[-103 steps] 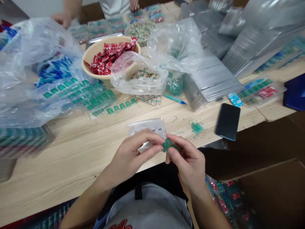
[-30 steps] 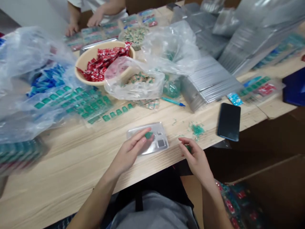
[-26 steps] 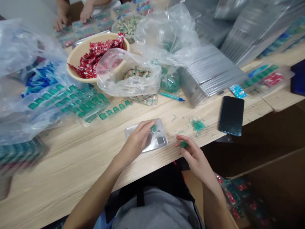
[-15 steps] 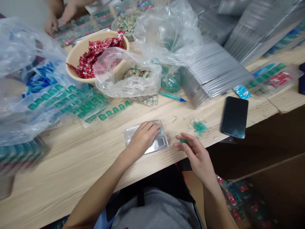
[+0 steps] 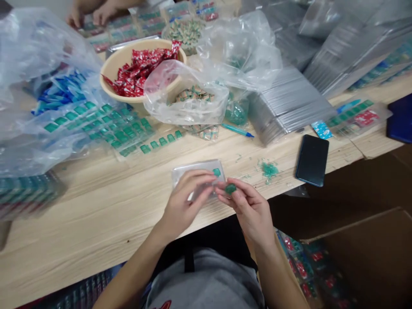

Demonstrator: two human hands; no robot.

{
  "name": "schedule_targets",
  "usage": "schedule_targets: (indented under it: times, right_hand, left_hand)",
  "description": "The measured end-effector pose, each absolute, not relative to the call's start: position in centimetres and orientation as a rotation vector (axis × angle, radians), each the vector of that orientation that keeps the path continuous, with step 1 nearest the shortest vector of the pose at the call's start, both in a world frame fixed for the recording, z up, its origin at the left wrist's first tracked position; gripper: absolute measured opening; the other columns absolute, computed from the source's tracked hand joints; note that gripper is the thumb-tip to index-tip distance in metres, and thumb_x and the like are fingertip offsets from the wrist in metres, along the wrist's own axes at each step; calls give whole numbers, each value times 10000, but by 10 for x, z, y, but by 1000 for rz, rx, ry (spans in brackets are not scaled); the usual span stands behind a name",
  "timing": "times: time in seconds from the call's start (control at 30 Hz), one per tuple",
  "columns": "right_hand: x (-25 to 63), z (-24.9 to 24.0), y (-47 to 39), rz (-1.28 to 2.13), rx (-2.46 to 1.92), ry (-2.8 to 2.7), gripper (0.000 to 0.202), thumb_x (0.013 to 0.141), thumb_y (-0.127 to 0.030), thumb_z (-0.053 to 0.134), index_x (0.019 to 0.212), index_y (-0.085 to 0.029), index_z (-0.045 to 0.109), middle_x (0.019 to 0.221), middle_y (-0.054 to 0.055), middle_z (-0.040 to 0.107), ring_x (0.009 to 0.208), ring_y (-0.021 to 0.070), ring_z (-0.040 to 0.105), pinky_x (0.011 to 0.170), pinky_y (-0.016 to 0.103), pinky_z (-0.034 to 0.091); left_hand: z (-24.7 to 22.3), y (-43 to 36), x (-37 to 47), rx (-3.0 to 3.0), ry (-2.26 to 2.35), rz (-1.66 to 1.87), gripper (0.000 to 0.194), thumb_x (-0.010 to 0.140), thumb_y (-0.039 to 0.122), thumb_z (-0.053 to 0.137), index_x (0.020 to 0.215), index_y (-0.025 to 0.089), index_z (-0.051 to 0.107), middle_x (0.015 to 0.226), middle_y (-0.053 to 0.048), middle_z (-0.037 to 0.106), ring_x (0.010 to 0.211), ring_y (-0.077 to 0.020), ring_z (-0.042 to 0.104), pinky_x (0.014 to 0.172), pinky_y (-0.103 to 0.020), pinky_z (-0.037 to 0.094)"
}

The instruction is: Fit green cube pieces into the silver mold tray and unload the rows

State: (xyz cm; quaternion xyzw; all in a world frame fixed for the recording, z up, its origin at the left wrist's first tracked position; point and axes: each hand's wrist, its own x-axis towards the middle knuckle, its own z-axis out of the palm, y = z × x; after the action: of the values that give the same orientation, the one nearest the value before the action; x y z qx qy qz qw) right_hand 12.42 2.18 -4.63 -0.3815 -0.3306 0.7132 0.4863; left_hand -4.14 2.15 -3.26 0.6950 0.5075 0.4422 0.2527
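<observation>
In my right hand [image 5: 254,210] a small green translucent piece [image 5: 230,189] is pinched between the thumb and fingers, just right of the tray. My left hand [image 5: 182,204] hovers over the front of a clear plastic tray [image 5: 196,165], its thumb apart from the curved fingers and nothing seen between them. The left fingertips come close to the right ones; whether they touch I cannot tell. Another green piece [image 5: 216,172] sits at the tray's upper right corner. Behind my right hand lies a small heap of green scraps [image 5: 269,170].
Behind stand a beige bowl [image 5: 106,88] of red packets, a plastic bag [image 5: 154,101] of patterned pieces, and stacked clear trays [image 5: 289,103]. Strips of green pieces [image 5: 120,135] lie left; a blue pen [image 5: 237,130] and a phone [image 5: 312,160] lie right. Another person's hands [image 5: 103,13] show far back.
My left hand has pulled back from the tray and lifted, uncovering the green piece in its corner. My right hand has moved left toward it, with a green piece now plainly in its fingers.
</observation>
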Motion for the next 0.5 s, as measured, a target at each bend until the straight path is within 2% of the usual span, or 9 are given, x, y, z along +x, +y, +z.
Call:
schedule_targets:
  times: [0.1, 0.27, 0.33, 0.43, 0.5]
  right_hand:
    - [116, -39, 15, 1765, -894, -860, 215, 869, -350, 646, 1068, -297, 710, 1001, 14, 749, 888, 168, 732, 820, 353, 621]
    - [120, -32, 7, 1635, -1045, -1092, 275, 887, -396, 605, 1119, -283, 699, 1085, 24, 731, 937, 175, 720, 840, 333, 609]
    - [122, -35, 5, 1595, -1095, -1141, 274, 901, -407, 578, 1091, -249, 698, 1025, 42, 744, 857, 166, 731, 771, 295, 614]
    - [121, -41, 5, 1529, -1117, -1162, 248, 904, -417, 562, 994, -219, 681, 867, 39, 748, 632, 133, 706, 616, 247, 597]
    - [119, -45, 7, 1427, -1132, -1263, 205, 854, -390, 633, 946, -215, 688, 829, 34, 743, 645, 137, 697, 626, 240, 586]
  left_hand:
    - [-20, 8, -41, 1959, 1293, 1169, 253, 925, 143, 575, 1165, 221, 588, 1133, -61, 606, 1104, -167, 562, 957, -306, 466]
    - [-20, 4, -44, 1815, 1201, 1141, 170, 927, 176, 578, 1085, 233, 605, 1119, -53, 592, 1082, -164, 561, 962, -314, 466]
    - [-24, 2, -44, 1745, 1177, 1136, 121, 925, 198, 582, 1033, 233, 624, 1093, -52, 596, 1060, -169, 577, 948, -319, 478]
    - [-31, -2, -41, 1687, 1247, 1127, 111, 920, 191, 579, 1006, 236, 633, 1026, -48, 613, 1018, -179, 593, 903, -316, 497]
    - [-36, -5, -38, 1661, 1304, 1126, 144, 914, 145, 551, 1008, 232, 615, 994, -46, 615, 984, -179, 600, 862, -305, 507]
